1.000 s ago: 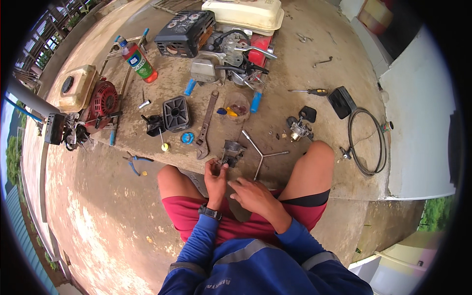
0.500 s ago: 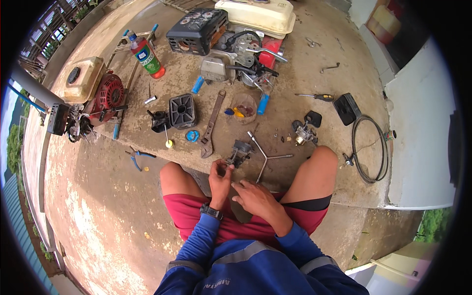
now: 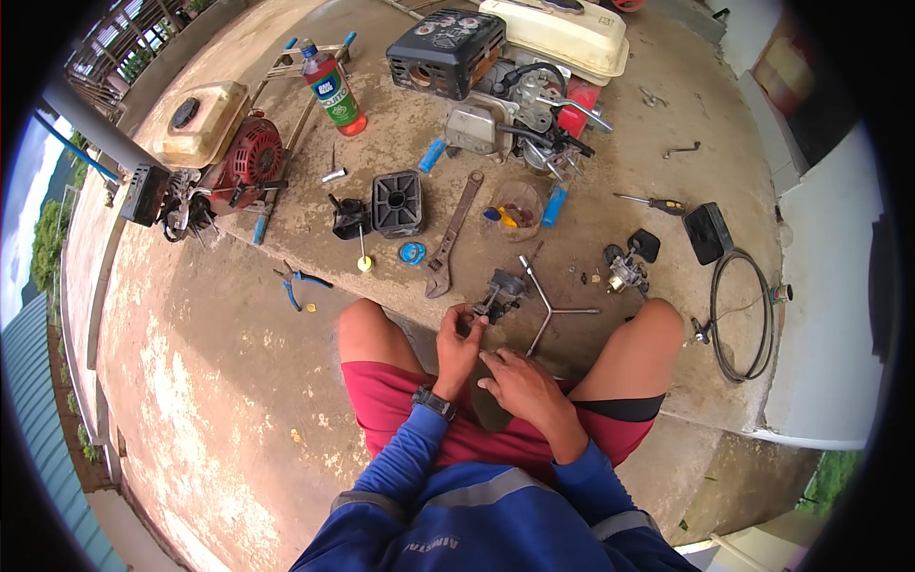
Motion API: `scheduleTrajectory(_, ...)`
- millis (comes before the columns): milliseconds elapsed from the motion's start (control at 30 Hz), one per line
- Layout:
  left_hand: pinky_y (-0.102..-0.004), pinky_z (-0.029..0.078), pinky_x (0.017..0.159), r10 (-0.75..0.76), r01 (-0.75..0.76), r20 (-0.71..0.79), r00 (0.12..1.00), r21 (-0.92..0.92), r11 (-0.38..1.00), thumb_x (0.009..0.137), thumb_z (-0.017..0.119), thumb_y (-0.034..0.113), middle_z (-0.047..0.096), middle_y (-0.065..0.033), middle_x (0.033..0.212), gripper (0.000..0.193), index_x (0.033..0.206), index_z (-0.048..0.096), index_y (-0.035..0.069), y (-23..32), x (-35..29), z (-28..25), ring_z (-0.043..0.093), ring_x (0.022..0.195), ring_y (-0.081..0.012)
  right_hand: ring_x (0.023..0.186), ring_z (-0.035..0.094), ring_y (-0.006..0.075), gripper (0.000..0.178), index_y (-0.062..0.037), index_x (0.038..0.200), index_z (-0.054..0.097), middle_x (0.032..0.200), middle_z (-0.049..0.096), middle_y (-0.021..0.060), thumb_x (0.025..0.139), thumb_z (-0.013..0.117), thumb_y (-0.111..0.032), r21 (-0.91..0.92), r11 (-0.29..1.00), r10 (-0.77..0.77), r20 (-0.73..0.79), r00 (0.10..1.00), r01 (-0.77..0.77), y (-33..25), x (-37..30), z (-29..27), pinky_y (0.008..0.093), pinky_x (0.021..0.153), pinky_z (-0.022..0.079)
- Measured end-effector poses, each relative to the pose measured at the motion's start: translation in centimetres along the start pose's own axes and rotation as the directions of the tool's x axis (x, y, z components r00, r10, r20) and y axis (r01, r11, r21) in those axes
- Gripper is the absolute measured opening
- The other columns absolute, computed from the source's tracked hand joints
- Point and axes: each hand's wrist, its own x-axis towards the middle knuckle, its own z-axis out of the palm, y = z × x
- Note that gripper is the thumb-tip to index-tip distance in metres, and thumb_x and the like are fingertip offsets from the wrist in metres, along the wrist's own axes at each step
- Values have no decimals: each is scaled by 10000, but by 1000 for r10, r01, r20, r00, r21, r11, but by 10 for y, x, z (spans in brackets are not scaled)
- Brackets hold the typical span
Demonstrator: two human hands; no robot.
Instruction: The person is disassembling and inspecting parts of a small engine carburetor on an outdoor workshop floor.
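My left hand (image 3: 460, 343), with a watch on its wrist, has thumb and fingers pinched together at the near end of a small dark metal engine part (image 3: 505, 284). Whatever lies between those fingertips is too small to make out. Just to the right, my right hand (image 3: 529, 386) hovers over my lap, fingers loosely bent and thumb apart, with nothing visible in it. A three-armed socket wrench (image 3: 547, 309) lies on the concrete right of the dark part. To its left rests a big rusty adjustable wrench (image 3: 455, 234).
Beyond lie a plastic tub (image 3: 519, 212), a partly stripped engine (image 3: 534, 110) and a black filter housing (image 3: 397, 203). A carburetor (image 3: 624, 270), screwdriver (image 3: 653, 203) and coiled cable (image 3: 720, 315) are at right. Pliers (image 3: 298, 284), a bottle (image 3: 334, 91) and a red engine (image 3: 255, 153) are at left.
The whole view has swung left, so everything sits farther right in the picture. Both hands keep nearly the same pose beside the dark metal part.
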Motion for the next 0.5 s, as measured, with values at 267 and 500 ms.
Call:
scheduleTrajectory(267,-282,500,771,-26,27,36,999,-16,1000,938,790,164,649,-38,909,278,1110,631,15,2,3,-5,575,827,-121,1064,674,385,476,-9,1348,602,1153,649,190,970,689,-284,-31,999,14,9,1000,-13,5,2,5,490,896,550)
scheduleTrajectory(500,-279,498,782,-21,23,73,997,-37,999,956,772,146,650,-37,925,265,1130,623,13,2,3,-2,576,840,-121,1098,671,382,477,-8,1347,603,1178,659,196,975,681,-296,-35,999,42,37,998,-40,4,1,4,489,920,556)
